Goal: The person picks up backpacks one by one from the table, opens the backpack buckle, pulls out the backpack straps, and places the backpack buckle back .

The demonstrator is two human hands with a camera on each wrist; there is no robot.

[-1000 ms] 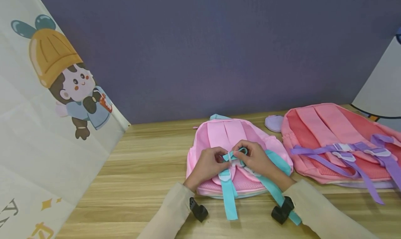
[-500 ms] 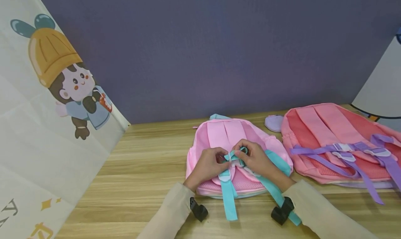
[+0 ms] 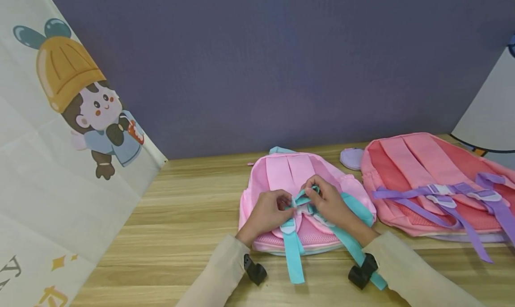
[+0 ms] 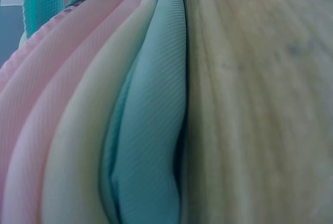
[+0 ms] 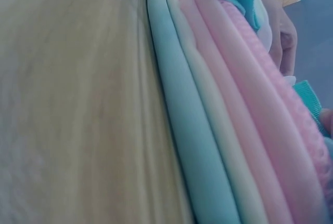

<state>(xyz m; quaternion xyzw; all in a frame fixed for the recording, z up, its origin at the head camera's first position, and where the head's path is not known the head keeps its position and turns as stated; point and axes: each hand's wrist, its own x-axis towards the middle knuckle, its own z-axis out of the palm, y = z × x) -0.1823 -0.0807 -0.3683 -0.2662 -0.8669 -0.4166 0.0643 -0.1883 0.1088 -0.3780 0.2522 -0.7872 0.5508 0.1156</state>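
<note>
A pink backpack [image 3: 290, 168] lies with its shoulder-strap side up on the wooden table. Over its lower middle, my left hand [image 3: 267, 213] pinches a small white buckle [image 3: 294, 202]. My right hand [image 3: 327, 203] pinches a looped turquoise strap [image 3: 301, 199] that runs from this buckle. Below the left hand, a wider turquoise webbing strap [image 3: 295, 262] hangs over the bag's bottom edge. In the left wrist view the bag's layered pink, cream and teal side [image 4: 148, 125] fills the left half, and that hand is out of sight. The right wrist view catches the left hand's fingers [image 5: 285, 42] beyond the bag.
To the right lies a salmon-pink backpack [image 3: 402, 173] with purple straps [image 3: 470, 231] and white buckles. A small lilac pouch [image 3: 352, 158] sits between the bags. Behind the table [image 3: 177, 226] rises a dark blue panel [image 3: 257, 70], and a white cartoon-printed sheet [image 3: 36, 164] stands at left.
My right hand has moved slightly up and to the right, drawing the turquoise strap with it. The strap end left of the buckle has gone from sight. My left hand has stayed put.
</note>
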